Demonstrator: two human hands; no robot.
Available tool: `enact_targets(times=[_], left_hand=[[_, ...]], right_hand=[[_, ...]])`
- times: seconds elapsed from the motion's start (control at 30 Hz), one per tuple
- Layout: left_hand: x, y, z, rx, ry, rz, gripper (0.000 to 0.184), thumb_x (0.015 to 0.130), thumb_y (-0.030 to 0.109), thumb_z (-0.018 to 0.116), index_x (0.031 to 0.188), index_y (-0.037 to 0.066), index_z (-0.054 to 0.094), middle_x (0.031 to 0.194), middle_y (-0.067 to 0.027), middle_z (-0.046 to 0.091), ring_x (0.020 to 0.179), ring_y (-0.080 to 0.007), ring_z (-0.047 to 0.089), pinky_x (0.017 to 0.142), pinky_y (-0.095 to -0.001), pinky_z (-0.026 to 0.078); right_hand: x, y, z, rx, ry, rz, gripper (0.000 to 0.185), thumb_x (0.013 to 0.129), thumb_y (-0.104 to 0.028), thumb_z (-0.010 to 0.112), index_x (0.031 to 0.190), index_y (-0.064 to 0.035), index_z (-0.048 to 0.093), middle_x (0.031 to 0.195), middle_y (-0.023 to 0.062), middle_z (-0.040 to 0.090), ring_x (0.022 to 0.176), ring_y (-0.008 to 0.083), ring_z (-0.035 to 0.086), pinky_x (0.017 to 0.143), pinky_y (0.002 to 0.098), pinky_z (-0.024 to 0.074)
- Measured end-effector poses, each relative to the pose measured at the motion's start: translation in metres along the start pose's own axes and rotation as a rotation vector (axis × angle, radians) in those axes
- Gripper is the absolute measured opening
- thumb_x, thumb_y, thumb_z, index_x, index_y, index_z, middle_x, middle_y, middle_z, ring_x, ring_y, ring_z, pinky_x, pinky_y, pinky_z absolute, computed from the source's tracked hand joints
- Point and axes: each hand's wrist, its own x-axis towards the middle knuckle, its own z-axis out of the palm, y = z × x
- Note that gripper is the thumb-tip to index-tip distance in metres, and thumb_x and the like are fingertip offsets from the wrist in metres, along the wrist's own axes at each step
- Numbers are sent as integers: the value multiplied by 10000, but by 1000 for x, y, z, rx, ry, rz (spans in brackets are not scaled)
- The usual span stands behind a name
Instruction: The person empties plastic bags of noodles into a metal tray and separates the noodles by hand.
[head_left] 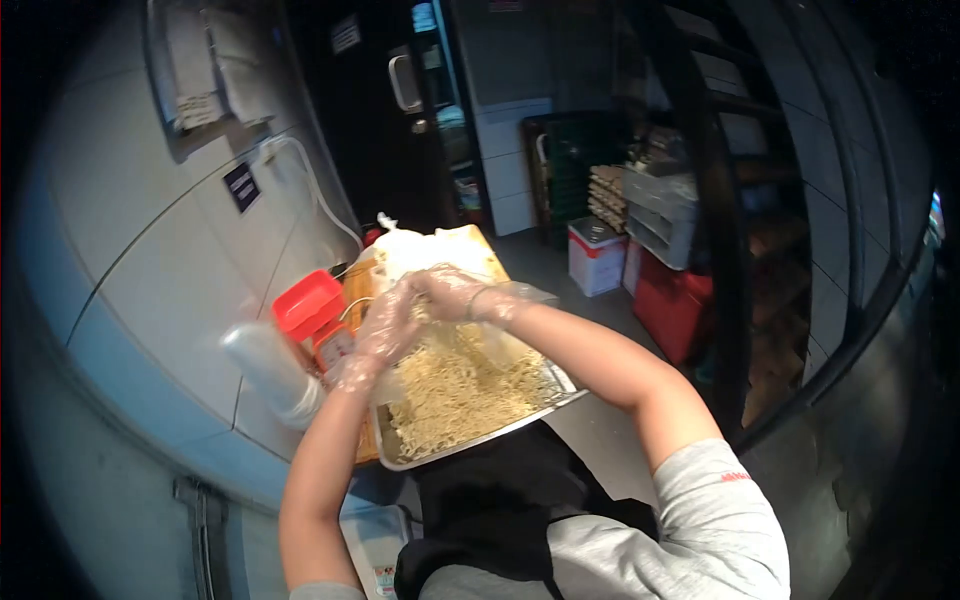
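A metal tray (475, 437) full of pale yellow noodles (455, 390) lies on a wooden table in front of me. Both hands wear clear plastic gloves and come together over the tray's far side. My left hand (388, 325) is bent inward, with some noodles at its fingers. Beside it, my right hand (450, 292) curls over the noodles, its fingertips close to the left ones. Strands hang beneath the hands, and the fingertips are partly hidden. White plastic bags (410, 250) lie just beyond the hands.
Left of the tray are a red-orange scale (335, 345) with a red pan (308, 303) and a stack of clear plastic cups (265, 370). Further right stand a white box (598, 265), a red container (670, 305) and a dark shelf rack (735, 250).
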Motion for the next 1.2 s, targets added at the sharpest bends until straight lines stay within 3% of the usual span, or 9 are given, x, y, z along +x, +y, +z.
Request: enact_targets(times=[0.1,0.33,0.43,0.53,0.6,0.67,0.73,1.0,1.2], left_hand=[[-9,-13,-4,144,-15,-50,440,779,188,710,1182,47,603,1032,-210,654,1013,-395,621,872,-476,486],[-21,-23,1,366,-105,-154,427,803,304,730,1123,37,639,900,-192,671,848,-349,652,748,-442,503],[-16,-8,7,-501,-9,-130,359,810,312,735,984,8,655,805,-186,659,730,-303,640,700,-436,502],[-7,3,-15,-52,-185,-339,326,827,320,720,841,-1,668,702,-169,636,652,-268,614,666,-437,497],[-2,17,-23,131,-160,-290,357,861,361,703,774,19,653,669,-135,605,629,-280,586,629,-450,462],[6,28,-31,401,-264,-222,304,859,365,693,841,62,703,749,-157,664,743,-327,663,685,-454,508],[12,5,-20,557,-164,53,200,835,263,683,902,78,720,798,-143,694,794,-319,691,727,-444,536],[35,46,-38,606,-126,365,140,801,154,640,903,85,706,887,-137,700,833,-298,711,717,-420,555],[35,50,-43,458,-227,227,204,834,146,632,1033,97,621,937,-147,696,920,-339,684,790,-429,533]], right_hand=[[0,-7,-3,-169,-83,89,214,749,-62,663,959,-30,687,939,189,696,940,377,671,849,442,525],[3,7,15,-336,249,-196,135,769,-66,638,844,16,715,869,221,700,857,358,700,779,454,544],[5,-4,8,-295,54,-35,87,766,-50,642,844,-16,661,936,196,669,952,337,664,838,449,517],[5,25,20,-254,174,-110,106,791,-45,593,858,-19,670,939,199,671,922,360,659,820,449,513],[-3,25,3,-304,-22,-18,152,830,-7,574,947,-20,670,1023,206,666,1025,330,639,874,433,508],[-15,29,-2,-172,-198,65,555,806,-199,754,1311,-61,569,1281,180,602,1250,287,542,1047,394,450],[-24,28,-2,163,-231,94,697,763,-282,820,1360,-68,530,1319,161,579,1195,265,583,1010,396,480],[-23,27,-11,235,-127,217,355,841,-104,701,1185,-39,640,913,91,690,878,130,604,785,325,511],[-28,35,0,678,-43,260,329,816,-62,673,1136,6,640,1008,20,655,843,94,575,735,275,485]])
